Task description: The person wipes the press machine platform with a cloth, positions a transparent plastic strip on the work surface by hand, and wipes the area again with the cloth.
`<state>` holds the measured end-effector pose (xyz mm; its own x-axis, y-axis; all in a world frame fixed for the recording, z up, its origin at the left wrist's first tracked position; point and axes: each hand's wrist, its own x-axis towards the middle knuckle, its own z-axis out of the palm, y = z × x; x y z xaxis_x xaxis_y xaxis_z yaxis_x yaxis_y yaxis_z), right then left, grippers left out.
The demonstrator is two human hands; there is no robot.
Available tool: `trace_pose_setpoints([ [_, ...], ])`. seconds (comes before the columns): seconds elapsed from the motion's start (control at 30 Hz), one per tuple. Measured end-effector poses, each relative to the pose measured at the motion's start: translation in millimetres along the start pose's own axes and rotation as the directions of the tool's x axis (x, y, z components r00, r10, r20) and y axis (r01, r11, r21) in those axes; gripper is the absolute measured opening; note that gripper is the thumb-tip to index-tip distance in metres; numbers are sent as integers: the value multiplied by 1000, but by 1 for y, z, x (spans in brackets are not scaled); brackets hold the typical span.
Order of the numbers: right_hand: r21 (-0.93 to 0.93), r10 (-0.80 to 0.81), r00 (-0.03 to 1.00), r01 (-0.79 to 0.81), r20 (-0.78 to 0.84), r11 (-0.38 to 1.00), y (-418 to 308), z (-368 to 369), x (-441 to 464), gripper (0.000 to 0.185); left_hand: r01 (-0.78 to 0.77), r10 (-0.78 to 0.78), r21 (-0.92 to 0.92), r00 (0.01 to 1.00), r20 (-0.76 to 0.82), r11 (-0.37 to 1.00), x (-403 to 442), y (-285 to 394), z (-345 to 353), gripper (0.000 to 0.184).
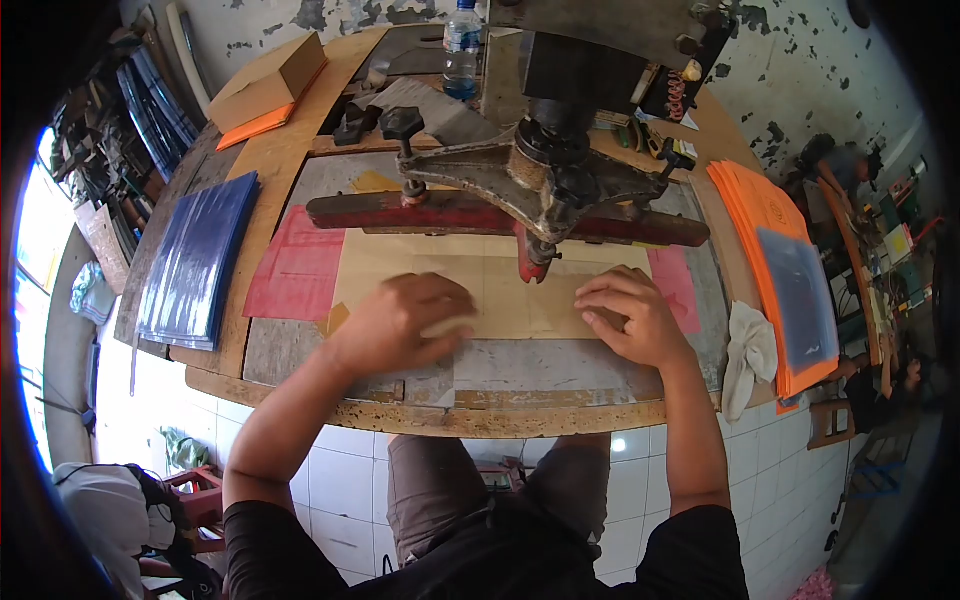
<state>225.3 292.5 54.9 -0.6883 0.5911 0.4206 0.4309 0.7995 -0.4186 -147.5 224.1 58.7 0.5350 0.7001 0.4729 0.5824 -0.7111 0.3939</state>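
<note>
My left hand (410, 318), slightly blurred, hovers over or rests on the left part of a tan sheet (515, 300); I cannot tell if it touches. Its thumb stands apart from the fingers, and nothing shows in it. At the sheet's right side is my right hand (632, 312), fingers bent, thumb apart, with no object visible between them. Pink pieces (300, 265) lie at both sides of the sheet on a grey bed (330, 355). Just beyond my hands, a press head with a red bar (460, 210) hangs over the sheet.
Clear blue plastic covers (198, 265) lie at left. Orange folders (750, 195) with a clear sleeve (795, 280) are at right, near a white cloth (748, 350). A cardboard box (265, 85) and water bottle (461, 50) stand behind. Another person (845, 165) is far right.
</note>
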Motion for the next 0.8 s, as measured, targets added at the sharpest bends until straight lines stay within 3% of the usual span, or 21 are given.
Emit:
trace_pose_setpoints([
  [0.07,-7,3,1000,-3,17,1000,-3,1,2,13,-97,99,-31,992,84,995,-1,1,5,27],
  [0.57,-49,57,998,-56,23,997,0,8,6,25,30,-27,-22,989,145,999,-7,-3,15,41],
  [0.8,-83,78,996,-74,37,994,-1,8,5,33,3,-4,6,989,150,1000,-8,-10,15,47],
])
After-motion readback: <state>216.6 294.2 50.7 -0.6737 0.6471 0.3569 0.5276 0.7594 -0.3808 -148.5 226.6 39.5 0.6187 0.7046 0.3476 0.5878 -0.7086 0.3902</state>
